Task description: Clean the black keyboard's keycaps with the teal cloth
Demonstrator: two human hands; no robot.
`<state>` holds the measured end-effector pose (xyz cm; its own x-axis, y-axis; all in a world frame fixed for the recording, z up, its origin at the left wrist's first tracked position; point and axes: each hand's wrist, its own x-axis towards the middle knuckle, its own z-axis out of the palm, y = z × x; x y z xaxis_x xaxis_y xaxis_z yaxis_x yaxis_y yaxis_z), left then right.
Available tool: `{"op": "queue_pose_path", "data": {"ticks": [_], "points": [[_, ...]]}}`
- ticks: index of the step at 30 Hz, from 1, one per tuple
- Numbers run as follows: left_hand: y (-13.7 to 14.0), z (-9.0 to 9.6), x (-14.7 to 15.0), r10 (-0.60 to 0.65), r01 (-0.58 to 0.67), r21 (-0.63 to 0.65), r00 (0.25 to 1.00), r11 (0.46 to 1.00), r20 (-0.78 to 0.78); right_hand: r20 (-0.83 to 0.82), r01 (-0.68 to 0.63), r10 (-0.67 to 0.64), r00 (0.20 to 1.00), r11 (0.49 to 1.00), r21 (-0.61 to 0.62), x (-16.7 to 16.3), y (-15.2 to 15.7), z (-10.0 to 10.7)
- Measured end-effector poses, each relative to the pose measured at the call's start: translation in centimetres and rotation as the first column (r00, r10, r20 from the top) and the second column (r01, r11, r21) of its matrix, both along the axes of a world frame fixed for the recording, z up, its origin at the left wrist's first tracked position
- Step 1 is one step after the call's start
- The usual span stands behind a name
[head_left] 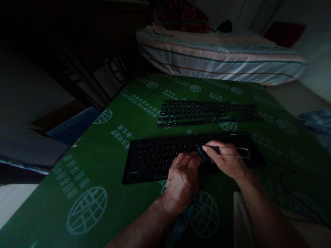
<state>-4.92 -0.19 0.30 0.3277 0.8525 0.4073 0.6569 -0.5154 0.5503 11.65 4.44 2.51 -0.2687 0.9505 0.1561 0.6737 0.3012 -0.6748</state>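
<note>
A black keyboard point(152, 160) with its keycaps off lies in front of me, bare key stems showing in rows. My left hand point(183, 175) rests over its middle, fingers curled at a dark teal cloth point(203, 155); a bluish strip, seemingly the same cloth, shows under the wrist. Pinched in my right hand point(226, 158) is a wire keycap puller point(243, 152), its wire loop pointing right and its dark handle toward the cloth. Both hands meet at the cloth, just above the keyboard. The puller's handle tip is hidden there.
Behind the keyboard, loose black keycaps point(191, 112) lie in rows on the green printed table point(124, 120). A thin black cable point(281, 167) runs off to the right. A bed point(219, 58) stands beyond the table's far edge. The room is dim.
</note>
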Motion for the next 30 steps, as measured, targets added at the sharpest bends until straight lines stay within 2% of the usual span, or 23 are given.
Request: {"op": "queue_pose_path", "data": {"ticks": [4,11,19,25,30], "points": [[0.2,0.0,0.1,0.013,-0.013,0.011,1.0,1.0,-0.014,0.012,0.006,-0.006,1.0,1.0,0.011,-0.2,0.0,0.1],[-0.1,0.4,-0.1,-0.03,0.029,0.025,0.999,0.999,0.042,-0.015,-0.033,0.032,0.999,0.996,-0.085,0.1,0.0,1.1],[0.2,0.4,0.1,0.002,-0.003,0.043,1.0,0.999,0.016,-0.017,0.048,-0.049,0.999,0.998,-0.038,-0.2,0.1,0.3],[-0.1,0.5,0.1,-0.042,0.042,0.024,0.999,0.999,0.005,-0.027,-0.013,0.009,1.0,0.991,-0.132,0.3,0.1,1.1],[0.2,0.5,0.2,-0.013,0.012,0.038,1.0,0.999,0.0,-0.042,0.052,-0.059,0.997,0.986,-0.161,0.0,0.2,0.9]]}}
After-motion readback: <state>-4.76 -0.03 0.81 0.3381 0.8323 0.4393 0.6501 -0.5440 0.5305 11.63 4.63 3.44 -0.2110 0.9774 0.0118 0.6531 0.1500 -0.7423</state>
